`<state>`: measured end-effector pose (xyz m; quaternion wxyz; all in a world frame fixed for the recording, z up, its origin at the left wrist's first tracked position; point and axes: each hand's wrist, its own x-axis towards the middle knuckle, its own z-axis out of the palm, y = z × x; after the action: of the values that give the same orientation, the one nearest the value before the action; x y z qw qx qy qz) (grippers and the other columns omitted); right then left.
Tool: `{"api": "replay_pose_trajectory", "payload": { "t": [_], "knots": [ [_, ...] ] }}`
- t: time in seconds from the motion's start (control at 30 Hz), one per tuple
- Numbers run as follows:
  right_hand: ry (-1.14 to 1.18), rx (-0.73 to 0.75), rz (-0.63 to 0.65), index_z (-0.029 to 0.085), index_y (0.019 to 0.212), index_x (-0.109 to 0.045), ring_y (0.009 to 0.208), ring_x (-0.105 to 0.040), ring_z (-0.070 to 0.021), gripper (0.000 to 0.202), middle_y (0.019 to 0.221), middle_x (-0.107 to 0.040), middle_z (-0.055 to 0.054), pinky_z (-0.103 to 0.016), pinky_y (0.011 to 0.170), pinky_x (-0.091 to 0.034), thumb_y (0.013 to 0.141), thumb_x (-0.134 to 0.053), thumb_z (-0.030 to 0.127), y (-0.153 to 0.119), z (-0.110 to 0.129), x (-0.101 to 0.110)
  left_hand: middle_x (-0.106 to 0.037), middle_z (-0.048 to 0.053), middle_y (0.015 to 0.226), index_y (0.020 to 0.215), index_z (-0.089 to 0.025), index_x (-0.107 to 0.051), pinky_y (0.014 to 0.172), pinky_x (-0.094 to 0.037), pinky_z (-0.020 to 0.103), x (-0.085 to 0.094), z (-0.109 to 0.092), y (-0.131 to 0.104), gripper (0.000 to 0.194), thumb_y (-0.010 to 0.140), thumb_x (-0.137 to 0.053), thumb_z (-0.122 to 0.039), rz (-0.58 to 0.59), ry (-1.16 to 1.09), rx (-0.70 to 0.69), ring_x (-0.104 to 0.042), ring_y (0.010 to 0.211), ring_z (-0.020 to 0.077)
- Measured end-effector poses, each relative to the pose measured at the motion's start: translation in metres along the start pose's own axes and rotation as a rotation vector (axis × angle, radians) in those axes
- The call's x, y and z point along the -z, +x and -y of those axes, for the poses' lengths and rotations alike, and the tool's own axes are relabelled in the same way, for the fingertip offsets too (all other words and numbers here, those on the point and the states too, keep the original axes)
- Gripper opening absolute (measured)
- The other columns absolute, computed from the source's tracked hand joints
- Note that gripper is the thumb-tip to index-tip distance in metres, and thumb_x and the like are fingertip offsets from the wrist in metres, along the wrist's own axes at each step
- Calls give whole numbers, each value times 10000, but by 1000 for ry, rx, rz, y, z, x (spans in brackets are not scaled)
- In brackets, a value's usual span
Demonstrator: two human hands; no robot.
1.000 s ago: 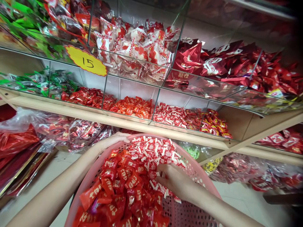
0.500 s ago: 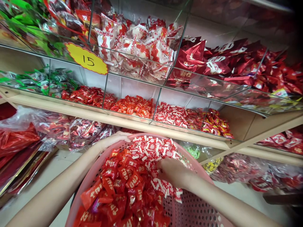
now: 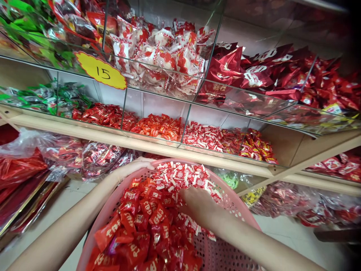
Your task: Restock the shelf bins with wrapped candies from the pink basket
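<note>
A pink perforated basket holds red candies with gold lettering on its left side and small red-and-white candies at its far side. My left hand is closed on the basket's far left rim. My right hand is down among the red-and-white candies, its back facing up. Its fingertips are buried and blurred, so what they hold cannot be seen. Bare basket floor with holes shows below my right wrist.
Glass-fronted shelves of wrapped candies rise beyond the basket, with a yellow "15" price tag. Bagged sweets lie under the lowest shelf. A wooden divider slants at the right.
My right hand has moved slightly left and deeper into the red-and-white candies. My left hand stays on the rim.
</note>
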<state>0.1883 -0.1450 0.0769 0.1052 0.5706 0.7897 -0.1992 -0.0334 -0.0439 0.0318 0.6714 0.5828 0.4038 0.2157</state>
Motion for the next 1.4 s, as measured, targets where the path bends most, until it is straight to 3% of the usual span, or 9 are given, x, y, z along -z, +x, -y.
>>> {"api": "replay_pose_trajectory", "payload": {
  "t": [0.1,0.2,0.4,0.63,0.77,0.87,1.0,1.23,1.4],
  "knots": [
    [229,-11,-76,165,711,-606,601,-509,-143,202,673,-579,-39,-248,512,-347,714,-598,367,-11,-25,15,-712,-9,852,1144,-213,-577,730,-468,298,1,2,0,468,680,-534,-262,-17,-1,32,-636,806,230],
    [641,0,-31,185,686,-564,431,-369,-77,331,503,-425,49,-213,419,-271,731,-525,511,-18,-46,24,-713,-14,818,1146,-219,-576,712,-475,295,2,3,2,467,682,-543,-264,-18,-14,53,-639,794,232],
    [992,11,42,193,721,-541,430,-372,-64,332,512,-384,70,-192,415,-266,724,-535,524,-23,-52,18,-714,-31,818,1127,-229,-590,699,-470,267,0,1,3,450,680,-541,-239,-34,-6,47,-639,781,211],
    [900,-42,-14,208,785,-490,455,-483,-107,192,534,-490,51,-205,414,-333,732,-557,380,-10,-38,-9,-715,-33,814,1116,-221,-598,682,-467,270,-1,0,0,450,670,-542,-228,-33,-22,45,-641,752,206],
    [675,56,-184,201,798,-471,519,-477,-104,58,624,-524,29,-206,465,-345,755,-488,236,-9,-33,-22,-715,-33,820,1095,-215,-613,678,-463,262,-1,0,-1,437,663,-551,-218,-26,-50,32,-638,730,195],
    [479,125,-286,193,812,-487,597,-473,-110,93,694,-548,10,-210,525,-339,740,-450,148,-10,-30,-28,-712,-36,854,1081,-217,-622,682,-458,260,0,0,-1,428,660,-548,-203,-34,-27,27,-635,707,184],
    [411,146,-284,195,795,-478,561,-446,-107,148,633,-528,23,-208,504,-297,740,-395,86,-10,-27,-31,-709,-41,877,1076,-223,-624,688,-455,255,1,0,0,416,667,-548,-202,-32,1,14,-634,701,177],
    [337,210,-347,181,720,-485,627,-476,-112,150,711,-544,-3,-219,563,-323,743,-399,60,-6,-24,-34,-712,-30,850,1112,-212,-600,701,-461,271,0,-1,0,435,682,-533,-216,-19,0,22,-638,766,207],
    [392,125,-401,186,755,-499,584,-508,-127,106,680,-562,-16,-237,530,-342,804,-472,277,-11,-28,-21,-714,-29,842,1127,-215,-590,716,-468,276,1,1,1,452,678,-535,-222,-29,9,36,-639,793,213]
  ]
}}
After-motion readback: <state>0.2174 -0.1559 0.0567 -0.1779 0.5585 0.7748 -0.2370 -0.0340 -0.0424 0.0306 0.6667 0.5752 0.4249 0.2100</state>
